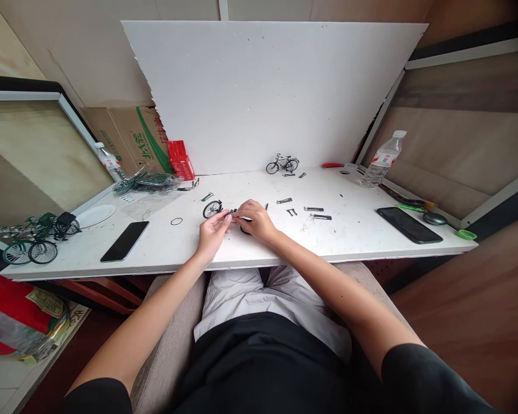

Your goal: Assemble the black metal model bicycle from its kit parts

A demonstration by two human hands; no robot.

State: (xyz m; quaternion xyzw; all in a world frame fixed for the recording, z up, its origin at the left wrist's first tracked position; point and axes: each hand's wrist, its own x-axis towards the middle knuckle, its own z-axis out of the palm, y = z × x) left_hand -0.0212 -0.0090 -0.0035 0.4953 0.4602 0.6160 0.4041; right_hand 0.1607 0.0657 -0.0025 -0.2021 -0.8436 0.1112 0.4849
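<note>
A small black model bicycle in parts (216,209) lies on the white table (250,253), one wheel showing left of my hands. My left hand (213,231) pinches its frame from the left. My right hand (254,219) closes over the same piece from the right, covering most of it. A loose black ring (176,221) lies left of my hands. Several small dark metal parts (314,212) are scattered to the right. A finished black model bicycle (282,164) stands at the back by the white board (267,92).
A black phone (125,241) lies front left, another phone (409,225) front right. A water bottle (382,161) stands back right. Green model bicycles (37,237) crowd the left edge beside a white dish (95,215), a bag of parts (149,183), a red box (181,160).
</note>
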